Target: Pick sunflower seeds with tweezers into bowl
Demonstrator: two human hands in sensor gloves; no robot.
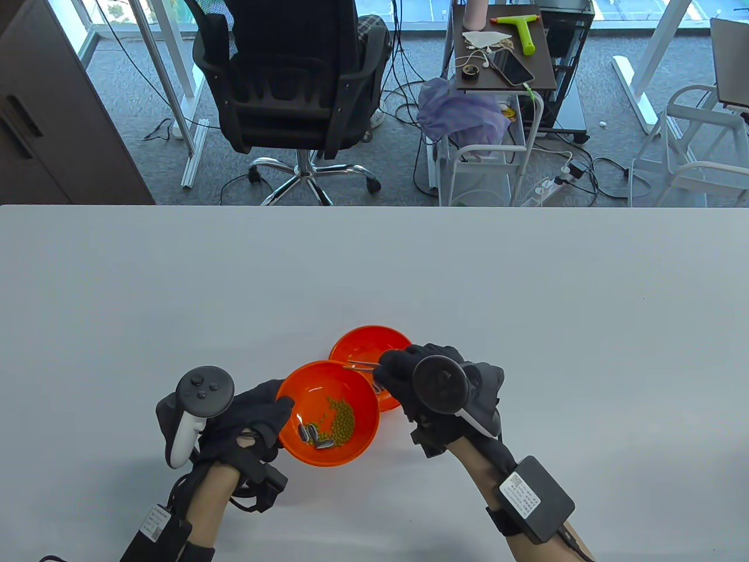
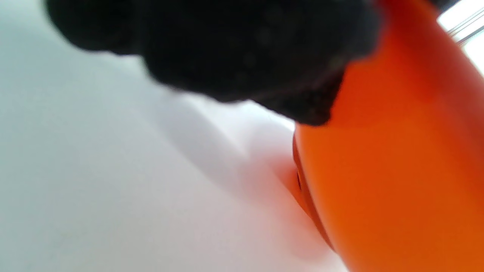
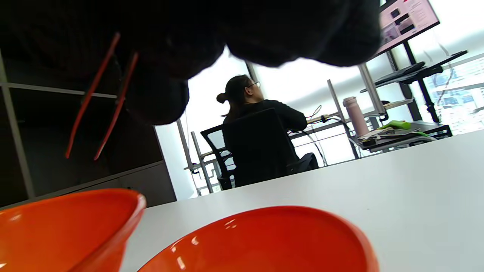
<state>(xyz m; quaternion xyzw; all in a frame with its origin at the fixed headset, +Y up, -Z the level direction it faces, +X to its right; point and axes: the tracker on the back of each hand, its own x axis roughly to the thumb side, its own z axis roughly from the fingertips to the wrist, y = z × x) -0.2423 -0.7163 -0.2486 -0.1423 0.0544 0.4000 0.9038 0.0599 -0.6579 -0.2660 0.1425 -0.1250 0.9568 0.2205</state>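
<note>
Left hand grips the near bowl at its left rim, fingers curled over the edge; in the left wrist view the gloved fingers press against the bowl's orange outer wall, blurred and very close. Inside this bowl lie a few striped seeds at the lower left, touching a patch of small green beans beside them. Right hand holds the tweezers, pinched between its fingers, tips pointing left over the spot where the two bowls meet. In the right wrist view the tweezers show two arms narrowly apart, with nothing visible between the tips. Just behind, touching the near bowl's rim, sits the far bowl, partly hidden by the right hand; its contents cannot be made out. Both bowls stand on the white table. Beyond the table's far edge are a black chair and a cart.
</note>
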